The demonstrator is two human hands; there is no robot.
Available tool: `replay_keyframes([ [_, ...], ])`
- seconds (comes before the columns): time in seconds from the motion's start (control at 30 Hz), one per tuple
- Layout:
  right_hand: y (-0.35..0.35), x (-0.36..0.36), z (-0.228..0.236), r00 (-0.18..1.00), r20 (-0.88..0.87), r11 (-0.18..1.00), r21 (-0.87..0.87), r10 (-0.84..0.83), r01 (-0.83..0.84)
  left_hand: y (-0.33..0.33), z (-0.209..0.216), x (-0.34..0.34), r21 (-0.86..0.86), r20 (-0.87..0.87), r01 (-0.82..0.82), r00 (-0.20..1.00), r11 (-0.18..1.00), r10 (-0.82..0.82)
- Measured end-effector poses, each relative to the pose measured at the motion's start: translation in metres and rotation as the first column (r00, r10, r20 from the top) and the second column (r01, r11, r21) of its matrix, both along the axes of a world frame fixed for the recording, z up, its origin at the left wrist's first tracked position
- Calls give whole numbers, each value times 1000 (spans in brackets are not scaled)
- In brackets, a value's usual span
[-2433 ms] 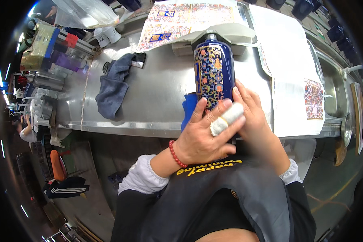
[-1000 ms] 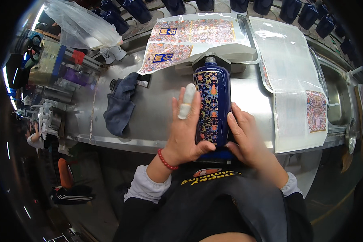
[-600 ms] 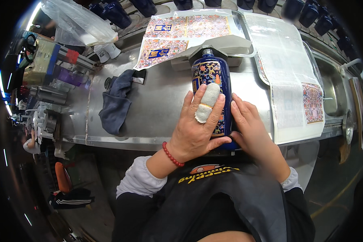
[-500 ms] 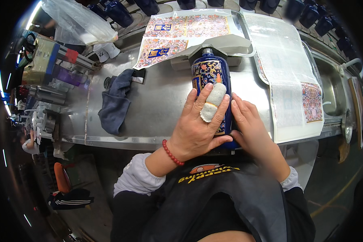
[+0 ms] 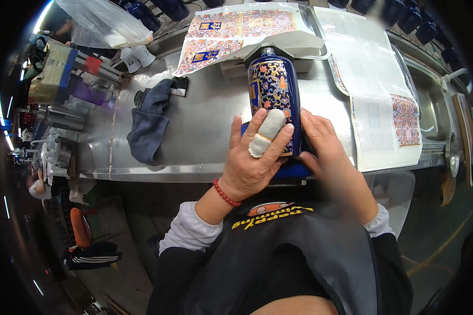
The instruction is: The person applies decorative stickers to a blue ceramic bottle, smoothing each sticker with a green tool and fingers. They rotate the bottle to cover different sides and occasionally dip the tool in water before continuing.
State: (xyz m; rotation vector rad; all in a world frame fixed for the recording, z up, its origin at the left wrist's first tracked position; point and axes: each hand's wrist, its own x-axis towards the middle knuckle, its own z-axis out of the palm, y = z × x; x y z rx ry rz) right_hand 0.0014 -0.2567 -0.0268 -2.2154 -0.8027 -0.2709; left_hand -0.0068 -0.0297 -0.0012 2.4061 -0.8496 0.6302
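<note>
A dark blue bottle (image 5: 272, 86) with a colourful floral decal lies before me, its neck pointing away. My left hand (image 5: 249, 163) lies on the decal's lower part with fingers spread; a pale cloth finger cover (image 5: 269, 128) sits on one finger. Along the bottle's right side rests my right hand (image 5: 328, 144), its fingers against the side and its thumb near the base, steadying it. Something blue (image 5: 294, 171) shows beneath the bottle's near end. The bottle's neck leans on a dark support (image 5: 285, 53).
A dark blue cloth (image 5: 150, 123) lies on the metal worktop (image 5: 205, 126) at left. Printed decal sheets (image 5: 210, 34) lie behind the bottle, and a stack of backed sheets (image 5: 376, 94) lies at right beside a sink (image 5: 431, 97). More blue bottles (image 5: 407, 18) stand along the back.
My left hand has slid slightly down and left on the decal, uncovering more of it. The right hand stays at the bottle's side. The whole view has shifted a little.
</note>
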Motion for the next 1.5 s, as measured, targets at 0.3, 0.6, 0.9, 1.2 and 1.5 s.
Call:
replay_keyframes([
  [0.3, 3, -2, 51, 905, -328, 867, 324, -272, 378, 15, -2, 1, 4, 42, 106, 994, 994, -106],
  [0.6, 46, 18, 36, 867, -442, 802, 418, -229, 426, 8, -26, 2, -116, -125, -60, 991, 991, 45],
  [0.9, 29, 25, 48, 840, -521, 647, 592, -148, 481, 10, -22, 1, -126, -197, -41, 980, 991, 15],
  [1.2, 28, 58, 49, 730, -680, 672, 510, -67, 537, 11, -21, 4, -116, -201, -36, 979, 993, 12],
  [1.5, 40, 97, 50, 845, -510, 813, 418, -159, 405, 12, -25, 4, -130, -261, -71, 965, 989, 35],
])
